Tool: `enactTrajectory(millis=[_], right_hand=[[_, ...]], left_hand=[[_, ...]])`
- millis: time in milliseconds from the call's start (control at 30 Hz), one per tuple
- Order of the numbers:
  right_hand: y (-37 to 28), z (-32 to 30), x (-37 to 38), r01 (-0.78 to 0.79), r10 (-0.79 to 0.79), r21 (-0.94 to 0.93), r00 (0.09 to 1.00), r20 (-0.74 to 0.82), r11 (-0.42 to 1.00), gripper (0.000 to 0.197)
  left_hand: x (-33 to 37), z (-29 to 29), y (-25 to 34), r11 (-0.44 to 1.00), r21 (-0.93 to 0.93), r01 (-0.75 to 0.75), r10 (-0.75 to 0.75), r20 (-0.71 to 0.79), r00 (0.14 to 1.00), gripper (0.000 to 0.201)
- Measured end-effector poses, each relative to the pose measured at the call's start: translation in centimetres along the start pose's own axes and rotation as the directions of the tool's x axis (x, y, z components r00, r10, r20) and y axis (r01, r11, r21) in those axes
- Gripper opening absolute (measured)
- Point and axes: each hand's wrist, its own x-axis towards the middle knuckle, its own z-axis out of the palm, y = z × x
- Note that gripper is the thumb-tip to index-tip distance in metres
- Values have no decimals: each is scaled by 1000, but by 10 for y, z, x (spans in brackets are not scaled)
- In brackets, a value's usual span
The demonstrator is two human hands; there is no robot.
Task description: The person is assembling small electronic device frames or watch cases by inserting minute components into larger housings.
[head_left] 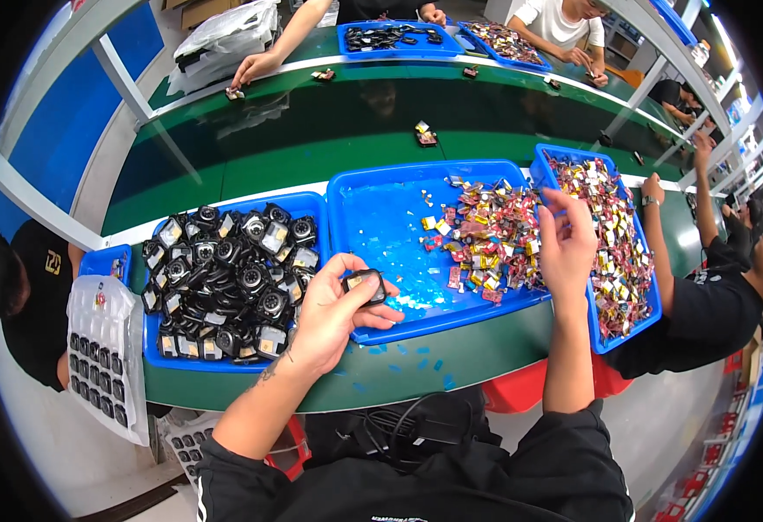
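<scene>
My left hand (327, 315) is closed around a black smartwatch case (363, 289), held above the near left part of the middle blue tray (381, 326). Right of it, my right hand (566, 246) is raised over the right edge of that tray, its fingers loosely bent and apart, with nothing visible in them. Beneath and beside it lies a pile of small red circuit boards (490, 235) with yellow and silver parts. A blue tray (216, 365) on the left is heaped with black smartwatch cases (225, 270).
A right-hand blue tray (603, 348) holds more small boards. Beyond the trays runs a green conveyor belt (312, 157) carrying a small assembly (425, 133). Co-workers' hands (258, 67) work across it. A clear tray of black cases (99, 365) stands at the left, near a metal frame post (42, 200).
</scene>
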Motion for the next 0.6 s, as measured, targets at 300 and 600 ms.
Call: enactTrajectory(millis=[300, 600], right_hand=[[-49, 9, -21, 378, -306, -11, 766, 566, 926, 21], [-41, 24, -29, 427, -362, -1, 767, 530, 904, 13]], left_hand=[[0, 1, -3, 992, 87, -90, 97, -83, 992, 10], [2, 0, -10, 988, -55, -141, 139, -42, 989, 31]])
